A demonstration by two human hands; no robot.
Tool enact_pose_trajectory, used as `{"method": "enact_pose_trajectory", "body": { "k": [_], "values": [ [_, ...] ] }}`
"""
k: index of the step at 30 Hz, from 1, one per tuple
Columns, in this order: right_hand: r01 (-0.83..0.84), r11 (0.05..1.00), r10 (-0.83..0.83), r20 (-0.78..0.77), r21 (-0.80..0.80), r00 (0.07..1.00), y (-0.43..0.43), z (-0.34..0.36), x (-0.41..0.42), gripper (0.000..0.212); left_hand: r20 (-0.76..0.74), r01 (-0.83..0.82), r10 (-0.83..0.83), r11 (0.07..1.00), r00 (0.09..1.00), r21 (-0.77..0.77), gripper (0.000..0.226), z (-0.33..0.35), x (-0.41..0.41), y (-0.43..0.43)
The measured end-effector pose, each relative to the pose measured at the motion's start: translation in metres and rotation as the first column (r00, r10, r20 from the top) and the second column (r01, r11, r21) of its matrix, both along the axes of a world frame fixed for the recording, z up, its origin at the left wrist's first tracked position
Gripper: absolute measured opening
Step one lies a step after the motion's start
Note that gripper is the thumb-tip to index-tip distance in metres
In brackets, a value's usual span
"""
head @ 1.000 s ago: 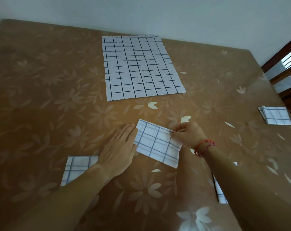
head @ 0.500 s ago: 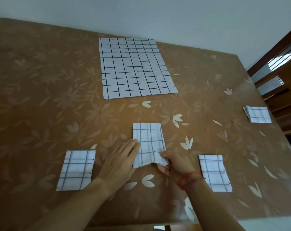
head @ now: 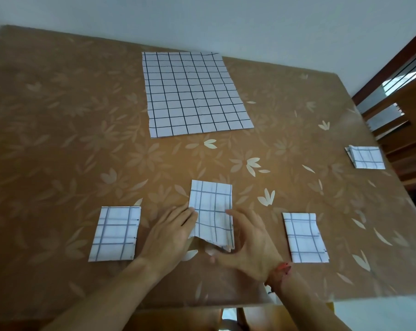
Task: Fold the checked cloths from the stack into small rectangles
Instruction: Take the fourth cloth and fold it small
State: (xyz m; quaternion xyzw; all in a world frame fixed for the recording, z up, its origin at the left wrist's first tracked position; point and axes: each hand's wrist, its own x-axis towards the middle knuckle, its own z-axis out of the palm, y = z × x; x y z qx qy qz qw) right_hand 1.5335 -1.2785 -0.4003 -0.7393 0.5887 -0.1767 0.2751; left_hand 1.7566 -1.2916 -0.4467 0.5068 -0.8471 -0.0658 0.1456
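Observation:
A folded checked cloth lies upright near the table's front, its near edge slightly raised and uneven. My left hand rests flat with straight fingers touching the cloth's left edge. My right hand sits at its right edge, fingers loosely spread, index tip on the cloth and thumb just off the near corner. The stack of unfolded checked cloths lies flat at the far middle. Folded rectangles lie at the near left, the near right and the far right edge.
A brown flowered cover spreads over the table. A white wall runs along the far side. A wooden chair stands past the right edge. The table's front edge is close under my forearms.
The cloth was turned from slanted to upright and drawn nearer. My right hand went from its far corner to the near edge, then let go and moved to the right side.

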Motion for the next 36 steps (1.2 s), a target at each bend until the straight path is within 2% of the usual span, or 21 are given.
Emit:
{"method": "enact_pose_trajectory", "body": {
  "k": [2, 5, 13, 15, 18, 24, 27, 30, 32, 36],
  "values": [
    [-0.130, 0.988, 0.115, -0.152, -0.088, 0.982, 0.003, -0.011, 0.000, 0.094, -0.024, -0.017, 0.017, 1.000, 1.000, 0.006, 0.052, 0.002, -0.001, 0.000],
    [-0.157, 0.981, 0.128, -0.233, -0.113, 0.964, 0.004, -0.023, -0.003, 0.076, -0.055, -0.034, 0.035, 0.999, 0.998, 0.017, 0.047, 0.005, -0.002, 0.000],
    [-0.055, 0.983, 0.038, -0.094, -0.176, 0.995, -0.013, -0.034, -0.009, 0.039, -0.133, -0.027, 0.030, 0.999, 0.991, 0.024, 0.034, 0.006, 0.003, 0.002],
    [-0.034, 0.985, 0.020, -0.085, -0.168, 0.996, -0.015, -0.034, -0.009, 0.039, -0.138, -0.039, 0.043, 0.999, 0.989, 0.035, 0.029, 0.004, 0.004, 0.001],
    [0.049, 0.991, -0.056, -0.047, -0.128, 0.997, -0.021, -0.029, -0.007, 0.040, -0.180, -0.083, 0.095, 0.994, 0.979, 0.074, 0.023, 0.002, 0.004, -0.001],
    [0.237, 0.972, -0.237, 0.000, 0.010, 0.972, -0.035, -0.021, 0.002, 0.014, -0.269, -0.209, 0.252, 0.961, 0.929, 0.179, 0.013, 0.010, -0.004, -0.012],
    [0.283, 0.958, -0.284, 0.022, 0.048, 0.958, -0.041, -0.022, 0.006, 0.019, -0.303, -0.267, 0.327, 0.938, 0.895, 0.222, 0.010, 0.012, -0.007, -0.020],
    [0.308, 0.951, -0.310, 0.059, 0.036, 0.949, -0.043, -0.021, 0.011, 0.037, -0.306, -0.309, 0.378, 0.918, 0.874, 0.250, 0.020, 0.008, -0.006, -0.031],
    [0.317, 0.948, -0.318, 0.076, 0.023, 0.945, -0.045, -0.022, 0.013, 0.047, -0.284, -0.325, 0.386, 0.915, 0.878, 0.237, 0.025, 0.007, -0.006, -0.036],
    [0.316, 0.948, -0.317, 0.038, 0.034, 0.948, -0.052, -0.024, 0.013, 0.052, -0.207, -0.330, 0.367, 0.924, 0.907, 0.196, 0.030, 0.007, -0.009, -0.039]
  ]
}}
